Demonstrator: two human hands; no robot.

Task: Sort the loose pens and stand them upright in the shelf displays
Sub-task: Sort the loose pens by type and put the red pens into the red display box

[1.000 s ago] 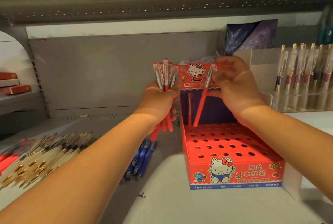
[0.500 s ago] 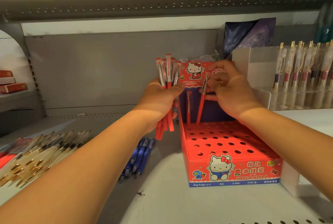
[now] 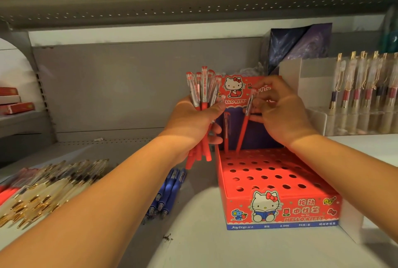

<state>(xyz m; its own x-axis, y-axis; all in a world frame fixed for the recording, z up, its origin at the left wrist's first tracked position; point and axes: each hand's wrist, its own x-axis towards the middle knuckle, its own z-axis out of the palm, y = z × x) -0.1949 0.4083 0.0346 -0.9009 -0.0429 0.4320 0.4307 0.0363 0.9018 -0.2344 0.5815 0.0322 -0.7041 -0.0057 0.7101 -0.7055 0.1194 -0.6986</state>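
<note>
my left hand (image 3: 191, 121) grips a bundle (image 3: 202, 95) of red pens, fingers curled round the barrels and thumb pressed across the front. the clear caps point up and the red ends stick out below my palm. the bundle hangs above the shelf (image 3: 204, 242), just left of the red box (image 3: 237, 203).

my right hand (image 3: 280, 114) pinches one red pen (image 3: 243, 132) near its clear cap, between thumb and fingertips, with the other fingers loosely bent behind. the pen is tilted, top leaning right, and its lower tip is at the back row of holes in the box. i cannot tell whether the tip is already in a hole. just left of it a second pen (image 3: 226, 132) stands upright in the same back row, against the box's raised back card.

on the shelf below my left wrist lie a few blue pens (image 3: 170, 192), side by side. further left is a loose heap of cream and gold pens (image 3: 49, 185). to the right of the box, a clear rack (image 3: 318, 121) holds pens upright in a row.
</note>
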